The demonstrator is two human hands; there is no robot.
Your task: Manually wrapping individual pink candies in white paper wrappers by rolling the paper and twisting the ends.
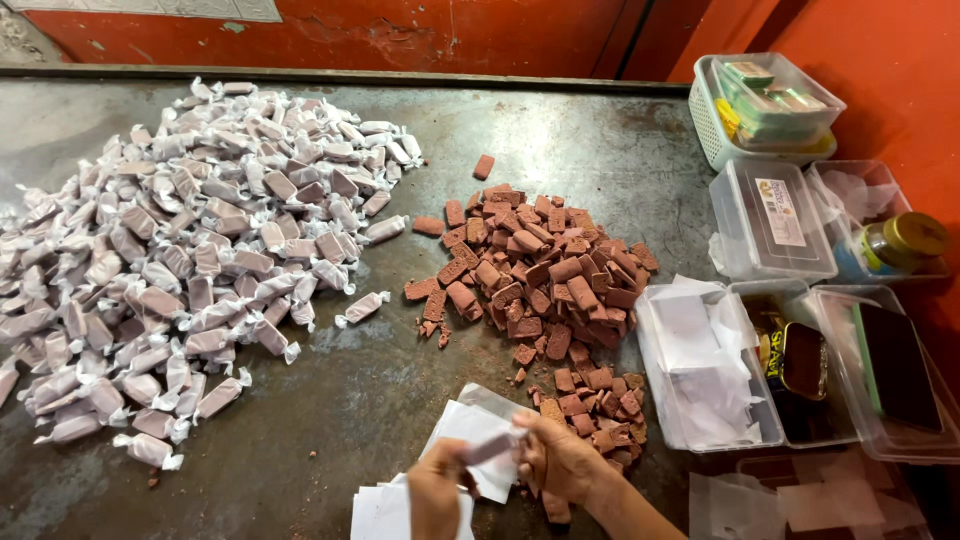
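Both hands work at the bottom edge of the view. Left hand (pixel 437 490) and right hand (pixel 556 462) pinch the two ends of one sweet (pixel 491 449), a brown bar partly covered by a white wrapper (pixel 470 428). Fingers of each hand are closed tight on the wrapper ends; the sweet sits level between them, just above the table (pixel 330 400). A stack of white papers (pixel 383 512) lies under the left hand.

Unwrapped brown bars (pixel 540 275) form a heap right of centre, with loose pieces trailing down to the right hand. Wrapped sweets (pixel 190 245), each twisted at both ends, fill the left part of the table in a wide pile, well apart from the hands.

Clear plastic boxes stand along the right edge. The nearest box (pixel 700 365) holds white paper sheets. A white basket (pixel 712 125) sits at the far right corner.
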